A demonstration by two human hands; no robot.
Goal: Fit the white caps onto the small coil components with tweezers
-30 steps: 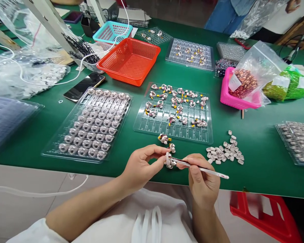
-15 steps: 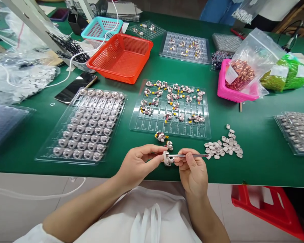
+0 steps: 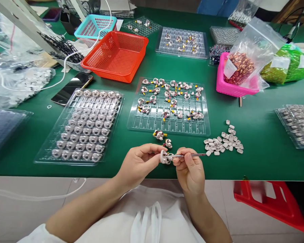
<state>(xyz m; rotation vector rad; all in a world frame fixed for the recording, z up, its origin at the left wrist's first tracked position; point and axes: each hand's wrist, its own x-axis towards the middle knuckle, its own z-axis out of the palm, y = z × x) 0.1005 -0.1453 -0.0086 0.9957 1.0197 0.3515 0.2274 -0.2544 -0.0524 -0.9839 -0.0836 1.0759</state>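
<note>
Between the thumb and fingers of my left hand (image 3: 140, 163) is a small white ring-shaped plastic part (image 3: 163, 156). My right hand (image 3: 191, 168) is closed round a thin metal tool like tweezers (image 3: 186, 155), whose left end reaches the white part. More small white pieces show between the two hands, partly hidden by the fingers. Just beyond my hands, two little clusters of white parts with yellow tabs (image 3: 159, 135) lie on the green table. A clear compartment tray (image 3: 142, 125) with similar parts lies behind them. Right of my hand is a loose pile of small white caps (image 3: 224, 143).
At left lies a clear tray (image 3: 44, 157) filled with rows of white parts, a phone (image 3: 72, 88) beside it. An orange basket (image 3: 116, 64) and a blue basket (image 3: 95, 28) stand behind. A pink basket (image 3: 236, 88) holds a bag of copper-coloured pieces. A red stool (image 3: 271, 206) stands below the edge.
Both hands have shifted slightly left in the picture with the part and the tool. The white part now appears turned more open to view. The whole view has moved a little.
</note>
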